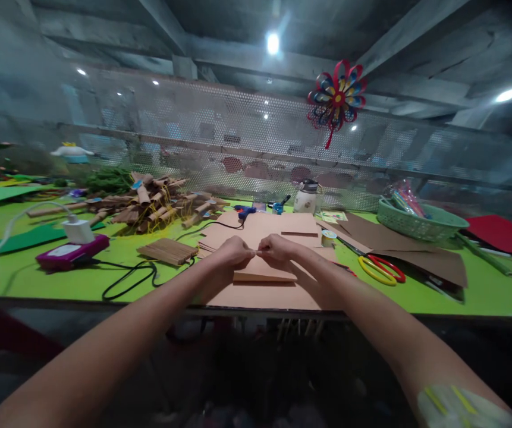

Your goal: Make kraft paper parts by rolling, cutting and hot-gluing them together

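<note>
Over the tan card sheets at the table's front, my left hand [236,252] and my right hand [276,247] meet with their fingertips pinched together. A small pale spot shows between the fingertips, too small to name. Just beneath my hands lies a folded piece of tan card [264,276], its front edge slightly raised from the larger sheet [256,297] below it. I cannot tell whether my fingers grip this card. Farther back, another tan card strip [299,226] rests on the stack.
Left are a purple power strip [72,252] with a white plug, a black cable and a heap of brown paper rolls [148,205]. A blue glue gun [245,211] and a white bottle [305,197] stand behind. Right are scissors [378,270], brown card [380,235] and a green basket [420,221].
</note>
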A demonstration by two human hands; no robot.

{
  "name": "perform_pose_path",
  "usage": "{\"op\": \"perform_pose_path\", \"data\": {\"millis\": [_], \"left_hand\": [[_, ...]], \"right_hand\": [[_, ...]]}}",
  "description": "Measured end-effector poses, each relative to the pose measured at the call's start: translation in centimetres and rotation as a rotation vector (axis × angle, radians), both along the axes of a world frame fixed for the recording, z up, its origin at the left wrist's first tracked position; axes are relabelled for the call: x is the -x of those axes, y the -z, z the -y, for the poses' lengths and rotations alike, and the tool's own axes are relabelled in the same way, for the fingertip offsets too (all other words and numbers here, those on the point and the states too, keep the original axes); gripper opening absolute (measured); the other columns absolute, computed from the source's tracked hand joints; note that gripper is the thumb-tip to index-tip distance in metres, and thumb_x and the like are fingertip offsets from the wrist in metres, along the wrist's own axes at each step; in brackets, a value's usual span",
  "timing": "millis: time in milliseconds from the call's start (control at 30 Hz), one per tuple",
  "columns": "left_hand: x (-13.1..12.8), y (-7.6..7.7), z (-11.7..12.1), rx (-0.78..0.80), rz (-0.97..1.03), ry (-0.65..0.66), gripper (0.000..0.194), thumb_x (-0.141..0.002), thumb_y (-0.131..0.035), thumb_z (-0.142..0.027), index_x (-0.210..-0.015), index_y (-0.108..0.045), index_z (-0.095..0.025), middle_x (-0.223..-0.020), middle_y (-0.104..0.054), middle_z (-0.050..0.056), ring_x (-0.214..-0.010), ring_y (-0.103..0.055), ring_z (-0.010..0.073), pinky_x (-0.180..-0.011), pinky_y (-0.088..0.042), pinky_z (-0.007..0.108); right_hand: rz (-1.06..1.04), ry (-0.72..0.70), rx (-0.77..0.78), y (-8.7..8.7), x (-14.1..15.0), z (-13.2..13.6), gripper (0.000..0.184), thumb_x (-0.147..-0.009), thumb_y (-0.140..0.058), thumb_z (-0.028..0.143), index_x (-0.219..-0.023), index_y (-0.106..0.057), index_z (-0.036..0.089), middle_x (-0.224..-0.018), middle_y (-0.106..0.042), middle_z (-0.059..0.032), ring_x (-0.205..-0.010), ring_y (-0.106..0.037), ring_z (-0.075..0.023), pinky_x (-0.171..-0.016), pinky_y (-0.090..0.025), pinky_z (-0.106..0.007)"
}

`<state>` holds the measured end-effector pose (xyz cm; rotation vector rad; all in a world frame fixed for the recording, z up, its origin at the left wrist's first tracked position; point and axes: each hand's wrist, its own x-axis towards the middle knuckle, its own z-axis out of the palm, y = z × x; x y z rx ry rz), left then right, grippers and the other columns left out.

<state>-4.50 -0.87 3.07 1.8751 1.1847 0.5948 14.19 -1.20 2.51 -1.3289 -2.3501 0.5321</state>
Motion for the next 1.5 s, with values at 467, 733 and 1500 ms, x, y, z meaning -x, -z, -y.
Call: {"op": "perform_pose_path", "data": {"millis": [467, 733, 1500], "left_hand": [[0.6, -0.1, 9.0, -0.988, -0.413, 0.366, 0.02, -0.088, -0.042, -0.022, -0.084, -0.061, -0.015, -0.083, -0.059, 0.009, -0.083, -0.054, 0.0208, -0.079, -0.044, 0.035], [0.6, 2.3, 10.9, -1.112, -0.475, 0.282, 0.024, -0.09, -0.041, -0.023, -0.105, -0.054, -0.01, -0.095, -0.06, 0.015, -0.094, -0.055, 0.0267, -0.081, -0.046, 0.041], [0.5, 2.5, 11.6, -1.088, -0.534, 0.223, 0.022, -0.09, -0.039, -0.024, -0.099, -0.056, -0.014, -0.086, -0.054, 0.01, -0.082, -0.048, 0.0249, -0.071, -0.041, 0.04]], "right_hand": [[-0.087, -0.047, -0.177, 2.8, -0.1, 0.3, 0.023, -0.084, -0.053, 0.028, -0.07, -0.063, 0.012, -0.066, -0.056, -0.0006, -0.061, -0.044, -0.01, -0.06, -0.033, -0.021], [0.02, 0.001, -0.192, 2.4, 0.4, 0.4, 0.023, -0.083, -0.052, 0.027, -0.067, -0.06, 0.012, -0.061, -0.051, 0.0019, -0.058, -0.038, -0.0088, -0.056, -0.028, -0.02], [0.134, 0.068, -0.186, 2.2, 0.5, 0.8, 0.014, -0.085, -0.052, 0.028, -0.084, -0.059, 0.016, -0.072, -0.059, -0.0017, -0.062, -0.043, -0.011, -0.057, -0.027, -0.022]]}}
